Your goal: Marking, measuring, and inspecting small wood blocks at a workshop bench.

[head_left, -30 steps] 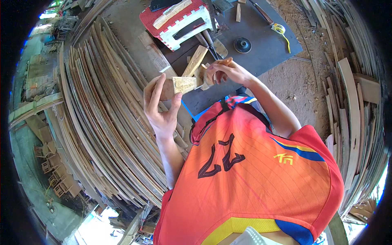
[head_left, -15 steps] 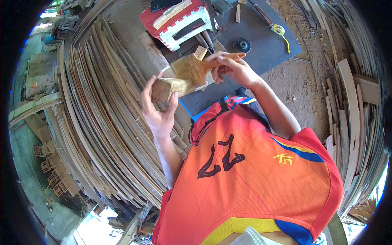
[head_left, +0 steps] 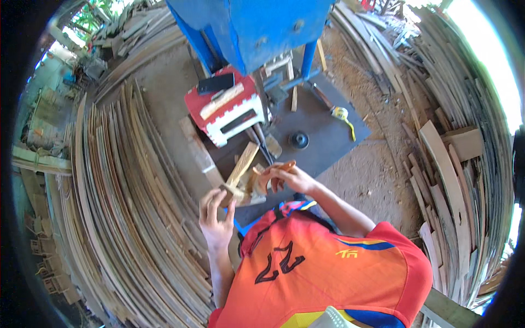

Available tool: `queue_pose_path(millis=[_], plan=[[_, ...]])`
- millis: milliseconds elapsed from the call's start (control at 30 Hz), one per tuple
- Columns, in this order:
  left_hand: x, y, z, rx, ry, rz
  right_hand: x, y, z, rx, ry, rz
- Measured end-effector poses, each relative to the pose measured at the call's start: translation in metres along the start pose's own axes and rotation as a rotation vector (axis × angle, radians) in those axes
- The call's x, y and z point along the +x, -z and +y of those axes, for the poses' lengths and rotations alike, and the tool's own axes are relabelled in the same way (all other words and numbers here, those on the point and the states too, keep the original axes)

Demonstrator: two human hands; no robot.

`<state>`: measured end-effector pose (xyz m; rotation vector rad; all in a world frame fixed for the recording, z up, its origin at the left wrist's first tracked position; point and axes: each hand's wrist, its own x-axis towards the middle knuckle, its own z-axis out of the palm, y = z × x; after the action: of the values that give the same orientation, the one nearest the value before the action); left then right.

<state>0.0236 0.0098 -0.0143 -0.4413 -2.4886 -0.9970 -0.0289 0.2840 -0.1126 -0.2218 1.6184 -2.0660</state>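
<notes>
Two hands on a pale wooden stick over a dusty workshop floor.

From the head camera: the left hand [head_left: 216,218] is closed round the lower end of the wooden stick [head_left: 240,167], which tilts up and away. The right hand [head_left: 285,176] pinches small wood pieces [head_left: 254,183] just beside the stick. Beyond them a red and white stool [head_left: 229,112] stands on a dark mat [head_left: 322,136] under a blue machine [head_left: 257,27]. A yellow tape measure [head_left: 340,113] lies on the mat. Curved wooden slats [head_left: 126,180] are stacked at the left.
</notes>
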Motion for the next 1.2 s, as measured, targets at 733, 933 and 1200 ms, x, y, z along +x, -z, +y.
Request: queue_pose_path(millis=[733, 933, 1200], plan=[[0.007, 0.003, 0.01, -0.182, 0.096, -0.113, -0.006, -0.018, 0.022, -0.206, 0.027, -0.207], [0.004, 0.003, 0.006, -0.167, 0.112, -0.027, -0.009, -0.017, -0.048, -0.048, 0.032, -0.1], [0.008, 0.011, -0.005, -0.171, 0.106, -0.006, -0.008, -0.015, -0.038, 0.111, 0.133, -0.093]])
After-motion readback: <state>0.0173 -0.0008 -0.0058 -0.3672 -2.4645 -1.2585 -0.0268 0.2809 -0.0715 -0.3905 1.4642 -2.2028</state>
